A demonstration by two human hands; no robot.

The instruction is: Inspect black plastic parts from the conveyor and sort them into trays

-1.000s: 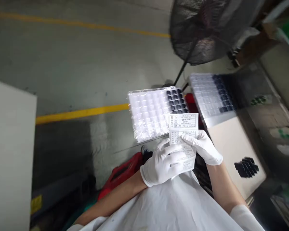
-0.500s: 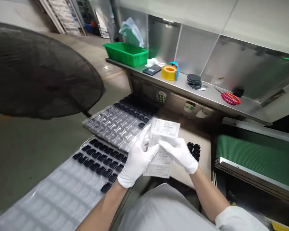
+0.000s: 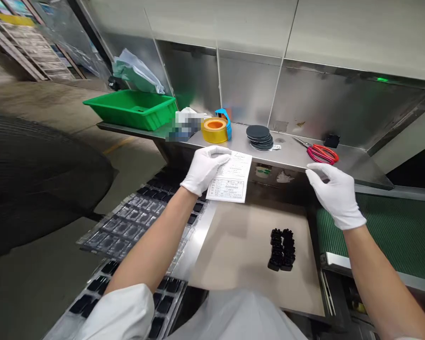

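My gloved left hand (image 3: 207, 169) pinches the top left part of a white printed paper sheet (image 3: 231, 182), with its thumb across the front. The sheet hangs over the back edge of the beige work surface (image 3: 233, 255). My gloved right hand (image 3: 335, 193) is held apart on the right with nothing in it, thumb and forefinger curved with a gap between them. Just beyond its fingertips, red-handled scissors (image 3: 320, 153) lie on the metal shelf (image 3: 286, 146). Small black parts (image 3: 281, 250) stand in two rows on the work surface below.
On the shelf are a green bin (image 3: 134, 111), a yellow tape roll (image 3: 214, 130) and stacked black discs (image 3: 259, 137). Clear trays (image 3: 123, 222) with black pieces lie at left, near a large dark fan (image 3: 38, 184). A green conveyor belt (image 3: 393, 226) runs at right.
Both hands were together on the unfolded sheet. The right hand has let go and moved right toward the scissors. The left has raised the sheet, which looks shorter now. The view has turned right.
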